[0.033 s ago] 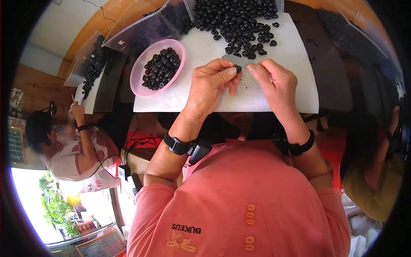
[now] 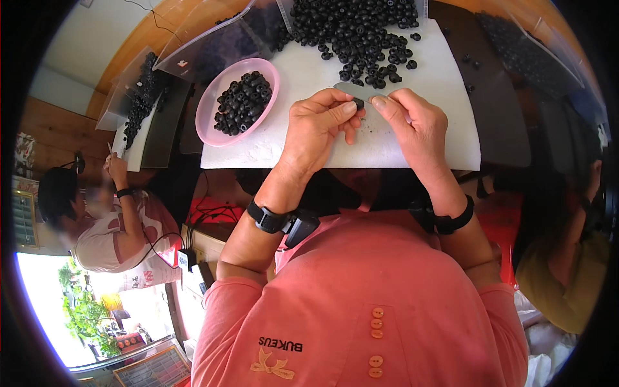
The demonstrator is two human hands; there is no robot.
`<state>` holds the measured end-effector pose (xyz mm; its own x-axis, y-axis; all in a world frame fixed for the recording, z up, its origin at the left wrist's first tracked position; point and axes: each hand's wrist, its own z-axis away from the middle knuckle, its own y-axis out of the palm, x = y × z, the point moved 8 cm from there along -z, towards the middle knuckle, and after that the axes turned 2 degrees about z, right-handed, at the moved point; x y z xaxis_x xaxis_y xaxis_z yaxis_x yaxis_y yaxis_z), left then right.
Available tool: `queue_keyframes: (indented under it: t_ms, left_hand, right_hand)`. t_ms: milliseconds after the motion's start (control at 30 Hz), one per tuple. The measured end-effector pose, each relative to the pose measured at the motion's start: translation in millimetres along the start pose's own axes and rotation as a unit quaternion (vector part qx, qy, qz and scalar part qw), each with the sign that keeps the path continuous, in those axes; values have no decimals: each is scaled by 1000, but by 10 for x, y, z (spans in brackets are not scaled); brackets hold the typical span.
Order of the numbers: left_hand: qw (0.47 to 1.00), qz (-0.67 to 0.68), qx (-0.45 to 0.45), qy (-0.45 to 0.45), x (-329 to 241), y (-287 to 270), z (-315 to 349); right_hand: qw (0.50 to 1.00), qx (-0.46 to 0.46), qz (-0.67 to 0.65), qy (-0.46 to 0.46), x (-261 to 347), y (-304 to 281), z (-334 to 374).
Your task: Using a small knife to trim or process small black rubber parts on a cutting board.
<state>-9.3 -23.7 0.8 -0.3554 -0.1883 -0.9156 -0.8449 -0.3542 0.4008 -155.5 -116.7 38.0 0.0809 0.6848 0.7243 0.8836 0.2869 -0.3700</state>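
Over the front of the white board, my left hand (image 2: 316,126) pinches a small round black rubber-looking part (image 2: 359,103) between thumb and fingertips. Close beside it, my right hand (image 2: 412,121) is closed on a thin grey metal blade (image 2: 351,88), whose broad end reaches left past the left fingertips. Its grip end is hidden in the fingers. Beyond both hands spreads a loose heap of black parts (image 2: 361,39), several with a hole in the middle. To the left stands a pink bowl (image 2: 204,122) with many of the same parts in it.
Clear plastic walls (image 2: 219,42) edge the far side of the white board (image 2: 445,129). On the dark table (image 2: 496,122) at right lie a few stray parts. A co-worker (image 2: 129,226) sits at left by another heap; a person's sleeve (image 2: 561,284) shows at right.
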Motion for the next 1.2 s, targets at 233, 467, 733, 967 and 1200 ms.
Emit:
queue_keyframes:
  t_ms: [233,467,733,967,1200]
  left_hand:
    - [997,73,5,-7,30,23,17]
    - [998,64,23,-18,33,40,7]
    - [998,56,14,-30,30,30,6]
    - [999,34,-6,-30,8,32,15]
    - [997,64,2,-34,15,-1,5]
  right_hand:
    - [999,27,19,24,-29,14,-18]
    - [999,32,20,23,-46,27,-24]
    - [998,47,43,-3,-28,37,-28]
    - [997,52,46,-24,10,45,-26]
    - [997,54,34,-37,45,46,-23]
